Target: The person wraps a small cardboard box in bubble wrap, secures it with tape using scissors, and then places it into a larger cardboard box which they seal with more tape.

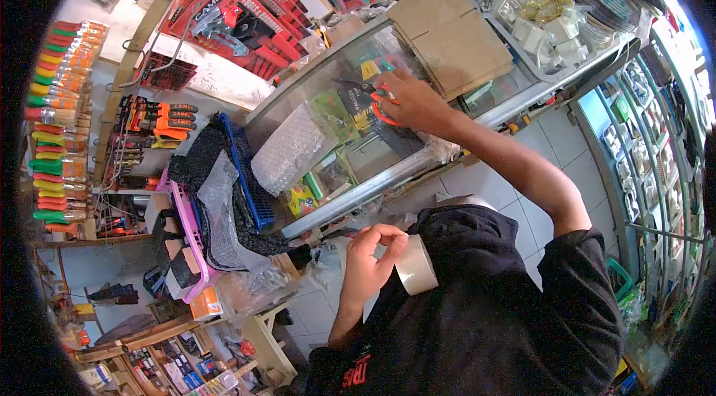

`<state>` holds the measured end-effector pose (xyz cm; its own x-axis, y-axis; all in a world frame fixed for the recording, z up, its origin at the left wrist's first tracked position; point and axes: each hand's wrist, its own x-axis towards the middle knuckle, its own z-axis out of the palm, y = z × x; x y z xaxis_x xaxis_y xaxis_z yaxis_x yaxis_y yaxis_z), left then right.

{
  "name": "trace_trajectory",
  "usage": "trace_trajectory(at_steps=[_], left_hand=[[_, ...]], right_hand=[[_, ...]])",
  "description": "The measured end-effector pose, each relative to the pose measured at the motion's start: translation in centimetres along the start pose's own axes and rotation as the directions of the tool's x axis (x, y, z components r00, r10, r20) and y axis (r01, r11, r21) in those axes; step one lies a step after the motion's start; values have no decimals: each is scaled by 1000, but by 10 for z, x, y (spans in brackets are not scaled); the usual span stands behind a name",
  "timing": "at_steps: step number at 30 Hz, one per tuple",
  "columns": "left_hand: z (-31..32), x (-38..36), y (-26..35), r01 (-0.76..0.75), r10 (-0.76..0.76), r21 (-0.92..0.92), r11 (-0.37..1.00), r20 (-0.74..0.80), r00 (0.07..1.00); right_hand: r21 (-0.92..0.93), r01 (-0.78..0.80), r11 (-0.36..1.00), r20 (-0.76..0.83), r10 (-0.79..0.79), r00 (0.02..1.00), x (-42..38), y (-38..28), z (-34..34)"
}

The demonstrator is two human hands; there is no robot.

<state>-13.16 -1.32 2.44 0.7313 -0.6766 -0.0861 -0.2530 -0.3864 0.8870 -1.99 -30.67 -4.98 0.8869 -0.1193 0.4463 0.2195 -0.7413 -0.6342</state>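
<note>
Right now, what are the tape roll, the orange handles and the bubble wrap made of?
Tape roll: probably plastic film; its side looks smooth and shiny. Orange handles: perhaps smooth hard plastic, from their bright, even colour. Bubble wrap: likely thin, whitish plastic, with glinting little bumps.
</note>
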Motion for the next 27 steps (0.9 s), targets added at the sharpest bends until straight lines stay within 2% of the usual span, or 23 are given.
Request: trace_trajectory(at_steps=[2,5,8,11,14,16,17,20,21,23,27], left_hand=[[0,2,0,0,0,12,1000,-7,1000],[0,7,5,4,-4,5,1000,-12,1000],[-4,13,7,0,-1,28,1000,36,999],[-5,18,4,-2,3,-18,1000,72,997],[-6,28,4,-10,24,-122,992,113,993],[-9,35,10,-44,63,-127,991,145,987],[-11,36,5,-12,37,-131,991,189,981],[-11,43,7,-23,50,-121,992,224,973],[-12,44,9,1,32,-129,992,252,967],[-16,46,14,48,-4,-140,989,303,953],[-21,48,16,39,8,-131,991,345,939]], right_hand=[[91,27,995,-6,-26,1000,-1,-16,-31],[256,-237,937,260,170,951,-8,-34,-84],[545,-263,796,336,80,938,-34,-21,-109],[494,-358,792,509,70,858,-63,-20,-146],[208,-336,918,735,80,673,-80,-39,-180],[238,-354,905,778,41,627,-97,-48,-182],[253,-363,897,796,20,605,-103,-52,-183],[221,-251,942,808,-33,588,-113,-66,-182],[160,-269,950,847,7,531,-111,-72,-183],[121,-235,964,869,12,494,-114,-79,-181],[38,-201,979,921,44,388,-106,-96,-179]])
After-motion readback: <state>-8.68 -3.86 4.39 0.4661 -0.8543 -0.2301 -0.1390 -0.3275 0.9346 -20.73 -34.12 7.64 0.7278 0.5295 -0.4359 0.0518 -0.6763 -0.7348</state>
